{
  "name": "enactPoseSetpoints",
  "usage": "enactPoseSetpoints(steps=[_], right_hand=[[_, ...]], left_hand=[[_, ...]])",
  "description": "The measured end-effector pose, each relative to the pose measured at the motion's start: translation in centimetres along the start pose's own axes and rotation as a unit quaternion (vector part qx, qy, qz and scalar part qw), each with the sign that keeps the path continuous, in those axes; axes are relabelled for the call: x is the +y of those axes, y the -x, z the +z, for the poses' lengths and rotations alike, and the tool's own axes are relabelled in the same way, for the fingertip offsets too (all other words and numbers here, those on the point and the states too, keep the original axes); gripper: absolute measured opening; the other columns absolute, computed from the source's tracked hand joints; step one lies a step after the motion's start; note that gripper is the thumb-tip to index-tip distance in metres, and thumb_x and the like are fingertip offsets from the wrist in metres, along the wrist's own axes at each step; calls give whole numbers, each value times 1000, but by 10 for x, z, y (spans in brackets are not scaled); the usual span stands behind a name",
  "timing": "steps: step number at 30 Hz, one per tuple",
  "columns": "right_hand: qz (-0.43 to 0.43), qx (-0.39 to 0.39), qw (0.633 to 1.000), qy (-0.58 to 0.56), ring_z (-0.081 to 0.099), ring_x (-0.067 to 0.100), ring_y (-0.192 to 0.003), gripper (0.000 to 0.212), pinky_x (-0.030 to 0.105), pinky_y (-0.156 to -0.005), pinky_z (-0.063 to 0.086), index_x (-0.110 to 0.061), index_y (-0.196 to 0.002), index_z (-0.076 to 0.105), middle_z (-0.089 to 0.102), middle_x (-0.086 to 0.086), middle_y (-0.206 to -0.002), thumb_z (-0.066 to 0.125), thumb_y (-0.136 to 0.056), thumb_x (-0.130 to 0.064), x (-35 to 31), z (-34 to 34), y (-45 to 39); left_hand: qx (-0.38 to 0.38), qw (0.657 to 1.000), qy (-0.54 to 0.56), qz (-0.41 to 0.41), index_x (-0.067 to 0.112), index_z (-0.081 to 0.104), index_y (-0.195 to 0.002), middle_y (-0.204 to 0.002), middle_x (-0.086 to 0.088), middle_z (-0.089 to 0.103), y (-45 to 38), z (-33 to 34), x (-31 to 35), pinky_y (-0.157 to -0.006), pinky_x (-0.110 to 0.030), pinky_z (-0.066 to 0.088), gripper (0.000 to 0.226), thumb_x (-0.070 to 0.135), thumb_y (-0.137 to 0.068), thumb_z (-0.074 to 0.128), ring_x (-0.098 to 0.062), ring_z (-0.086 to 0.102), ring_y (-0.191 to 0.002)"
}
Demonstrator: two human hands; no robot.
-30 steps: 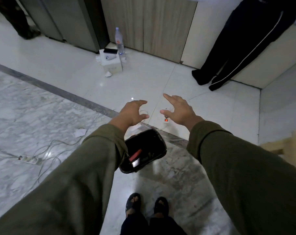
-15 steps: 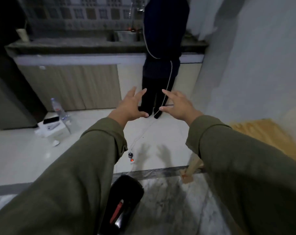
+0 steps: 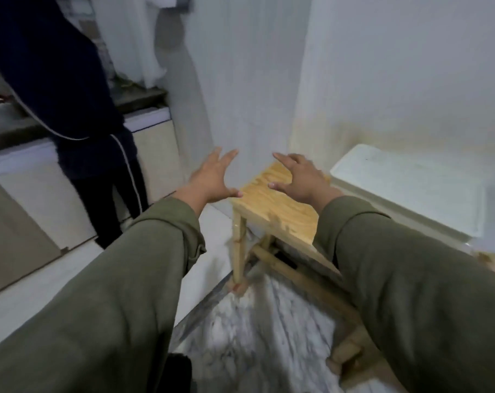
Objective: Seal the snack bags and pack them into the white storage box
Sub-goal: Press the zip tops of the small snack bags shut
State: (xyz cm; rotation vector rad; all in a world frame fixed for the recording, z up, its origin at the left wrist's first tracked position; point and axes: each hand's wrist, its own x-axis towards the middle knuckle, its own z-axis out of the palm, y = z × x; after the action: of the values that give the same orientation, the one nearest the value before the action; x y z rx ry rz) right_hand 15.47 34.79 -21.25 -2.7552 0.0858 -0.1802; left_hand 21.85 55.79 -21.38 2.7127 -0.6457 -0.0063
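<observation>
With my left hand [image 3: 212, 177] and right hand [image 3: 300, 177] spread and holding nothing, I could bump the wooden table [image 3: 271, 205] reaching for the white storage box [image 3: 410, 188].

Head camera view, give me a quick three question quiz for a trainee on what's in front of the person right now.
1. True or false: the left hand holds a snack bag.
2. What does the white box rest on? A) the floor B) the wooden table C) the counter
3. Fill in: the white box's lid is ____.

Key
1. False; both the left hand and the right hand are open and empty.
2. B
3. On; no snack bags are in view.
</observation>
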Motion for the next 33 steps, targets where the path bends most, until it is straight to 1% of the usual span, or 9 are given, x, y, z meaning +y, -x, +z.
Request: enactPoseSetpoints(steps=[4, 6, 8, 10, 14, 20, 26, 29, 33], right_hand=[[103, 40, 994, 22, 24, 25, -140, 73, 47, -112, 27, -41, -146, 19, 22, 4, -153, 57, -85, -54, 80, -44, 50], [141, 62, 988, 26, 24, 25, -140, 72, 46, -111, 26, -40, -146, 19, 23, 4, -153, 56, -85, -54, 119, -66, 77], [173, 86, 981, 31, 25, 25, -139, 72, 46, -111, 25, -40, -146, 19, 23, 5, -153, 57, -85, -53, 155, -87, 104], [202, 104, 973, 37, 25, 24, -139, 72, 45, -111, 25, -40, -145, 20, 24, 4, -153, 58, -85, -52, 191, -106, 133], [259, 107, 959, 46, 24, 23, -139, 71, 45, -112, 25, -41, -145, 20, 24, 2, -153, 58, -85, -51, 264, -138, 188], [326, 111, 936, 72, 26, 25, -138, 71, 47, -110, 26, -40, -146, 19, 25, 4, -152, 57, -86, -50, 365, -183, 267], [387, 98, 914, 67, 26, 26, -138, 72, 48, -111, 26, -41, -145, 18, 25, 4, -152, 58, -86, -49, 440, -196, 333], [420, 87, 902, 53, 26, 26, -138, 74, 48, -111, 27, -40, -145, 18, 25, 5, -152, 60, -85, -49, 469, -191, 363], [453, 91, 886, 38, 27, 27, -137, 75, 48, -111, 29, -40, -145, 18, 26, 6, -151, 61, -84, -49, 497, -182, 389]], left_hand=[[-24, 995, 12, 99, 37, 6, -149, -160, -4, -4, -30, 35, 89, -116, -47, 23, 106, 44, -71, 77, -23, 5, -147], [-41, 986, 14, 159, 38, 5, -149, -160, -4, -4, -38, 53, 140, -116, -46, 23, 106, 44, -71, 77, -23, 5, -147], [-61, 977, 24, 201, 41, 5, -148, -160, -1, -4, -44, 72, 191, -116, -45, 22, 107, 43, -70, 78, -21, 5, -147], [-73, 970, 33, 231, 44, 5, -147, -159, 2, -5, -48, 89, 242, -116, -46, 22, 107, 44, -69, 78, -19, 5, -147], [-104, 955, 49, 275, 45, 5, -146, -159, 5, -6, -49, 124, 339, -116, -48, 21, 104, 44, -71, 77, -21, 6, -147], [-133, 927, 79, 342, 42, 9, -147, -160, 1, -3, -39, 184, 470, -116, -49, 21, 103, 41, -71, 78, -21, 6, -147], [-189, 901, 73, 384, 41, 8, -147, -159, 0, -3, -21, 252, 558, -116, -51, 19, 103, 43, -71, 78, -21, 4, -147], [-221, 886, 67, 403, 43, 8, -147, -159, 0, -3, -13, 282, 589, -115, -53, 19, 102, 42, -72, 77, -21, 3, -147], [-253, 867, 57, 425, 41, 8, -147, -160, 1, -2, -10, 317, 618, -115, -52, 19, 101, 42, -73, 77, -21, 4, -147]])
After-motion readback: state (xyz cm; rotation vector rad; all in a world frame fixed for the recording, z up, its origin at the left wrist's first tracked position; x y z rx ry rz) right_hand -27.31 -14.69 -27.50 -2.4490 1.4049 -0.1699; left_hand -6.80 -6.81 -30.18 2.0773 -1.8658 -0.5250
